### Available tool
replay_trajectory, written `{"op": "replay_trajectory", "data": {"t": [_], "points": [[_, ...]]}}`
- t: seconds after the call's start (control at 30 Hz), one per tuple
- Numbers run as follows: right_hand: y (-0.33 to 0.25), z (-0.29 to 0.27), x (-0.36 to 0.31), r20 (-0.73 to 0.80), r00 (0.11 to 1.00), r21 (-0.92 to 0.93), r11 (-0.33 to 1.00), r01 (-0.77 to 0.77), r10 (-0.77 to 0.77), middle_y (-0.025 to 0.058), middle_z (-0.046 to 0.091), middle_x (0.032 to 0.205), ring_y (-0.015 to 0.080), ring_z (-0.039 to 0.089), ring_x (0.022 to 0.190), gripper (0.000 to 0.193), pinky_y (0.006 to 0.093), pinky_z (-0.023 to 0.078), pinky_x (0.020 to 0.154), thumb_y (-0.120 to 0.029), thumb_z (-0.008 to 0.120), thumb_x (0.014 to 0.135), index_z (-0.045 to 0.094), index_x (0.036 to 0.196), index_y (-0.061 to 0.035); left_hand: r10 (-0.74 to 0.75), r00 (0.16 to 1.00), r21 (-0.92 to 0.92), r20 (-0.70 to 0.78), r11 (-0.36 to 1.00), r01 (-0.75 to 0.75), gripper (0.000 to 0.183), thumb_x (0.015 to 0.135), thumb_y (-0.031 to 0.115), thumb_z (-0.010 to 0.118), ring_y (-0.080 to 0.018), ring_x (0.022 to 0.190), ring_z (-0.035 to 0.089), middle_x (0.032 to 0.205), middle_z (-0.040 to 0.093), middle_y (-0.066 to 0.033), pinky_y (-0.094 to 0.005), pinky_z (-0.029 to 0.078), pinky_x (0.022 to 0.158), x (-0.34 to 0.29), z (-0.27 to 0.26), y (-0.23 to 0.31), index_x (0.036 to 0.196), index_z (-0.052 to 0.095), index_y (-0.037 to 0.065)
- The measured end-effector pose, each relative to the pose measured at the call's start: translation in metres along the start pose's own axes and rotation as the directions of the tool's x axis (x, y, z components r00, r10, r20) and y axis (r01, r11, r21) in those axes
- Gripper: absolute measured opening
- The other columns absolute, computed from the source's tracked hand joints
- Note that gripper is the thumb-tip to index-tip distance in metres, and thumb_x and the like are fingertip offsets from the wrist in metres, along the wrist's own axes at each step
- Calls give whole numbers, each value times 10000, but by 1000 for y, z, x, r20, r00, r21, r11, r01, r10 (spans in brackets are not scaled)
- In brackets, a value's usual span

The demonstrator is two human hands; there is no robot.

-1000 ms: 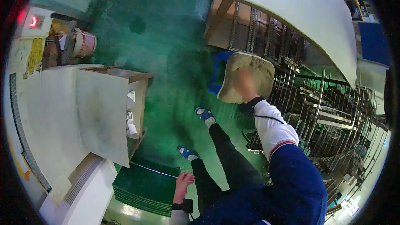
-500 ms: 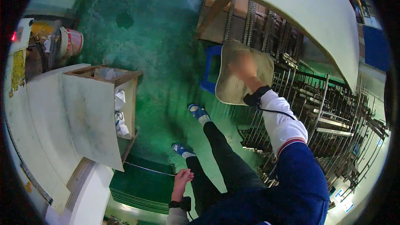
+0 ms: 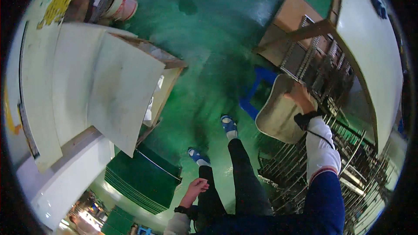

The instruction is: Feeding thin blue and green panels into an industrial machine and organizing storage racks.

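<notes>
A beige padded seat cushion (image 3: 281, 115) lies over a blue plastic stool (image 3: 250, 103), part of which shows on its left. My right hand (image 3: 300, 95) is at the cushion's far right edge, thumb across the top and fingers hooked at the rim; the fingertips are partly hidden. Low in front of my body, my left hand (image 3: 198, 188) hangs with its fingers curled together and nothing visible in them. It is near my left leg, apart from the dark green stack of sheets (image 3: 143, 178).
A white-topped table (image 3: 370, 39) stands at the right, with metal racks (image 3: 322, 169) of rods beside the stool. On the left are a pale wooden cabinet (image 3: 126, 91) and a red-and-white bucket (image 3: 124, 5). Flat cardboard (image 3: 296, 13) leans below the right table.
My right hand has moved from over the middle of the cushion to its far edge. The view has turned, shifting the stool and cabinet rightward. My left hand stays low with curled fingers.
</notes>
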State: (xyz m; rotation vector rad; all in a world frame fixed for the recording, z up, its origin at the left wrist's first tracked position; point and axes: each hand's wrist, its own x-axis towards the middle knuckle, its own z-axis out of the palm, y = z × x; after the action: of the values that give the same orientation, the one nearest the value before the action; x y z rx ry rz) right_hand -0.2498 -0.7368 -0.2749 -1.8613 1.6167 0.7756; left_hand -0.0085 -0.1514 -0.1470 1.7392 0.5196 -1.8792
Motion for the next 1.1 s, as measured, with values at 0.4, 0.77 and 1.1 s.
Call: {"op": "replay_trajectory", "data": {"t": [0.4,0.77,1.1], "points": [[-98,40,-44,-1,982,-121,975,185,-187,162,378,1449,368,320,1349,998,487,307,1070,-504,757,646,319,1453,-112,82,997,-117,4,990,-81,305,945,292,584,-160,874,644,986,659,-76,-293,522,769,0,-31,-79,1130,578,49],[-234,106,-68,10,836,-336,785,520,-549,159,373,1446,389,322,1339,935,542,281,1063,-471,767,663,336,1438,-174,48,995,-339,-85,938,-74,254,929,292,603,-131,805,632,925,664,-58,-275,522,716,-1,-89,-220,1042,612,65],[-319,212,-179,156,610,-456,491,743,-777,188,547,1272,357,517,1178,846,459,448,956,-413,813,654,459,1356,-100,190,977,-545,-101,811,-214,238,936,295,577,-84,756,580,889,640,-10,-231,484,666,-12,-101,-312,1013,619,73]]}}
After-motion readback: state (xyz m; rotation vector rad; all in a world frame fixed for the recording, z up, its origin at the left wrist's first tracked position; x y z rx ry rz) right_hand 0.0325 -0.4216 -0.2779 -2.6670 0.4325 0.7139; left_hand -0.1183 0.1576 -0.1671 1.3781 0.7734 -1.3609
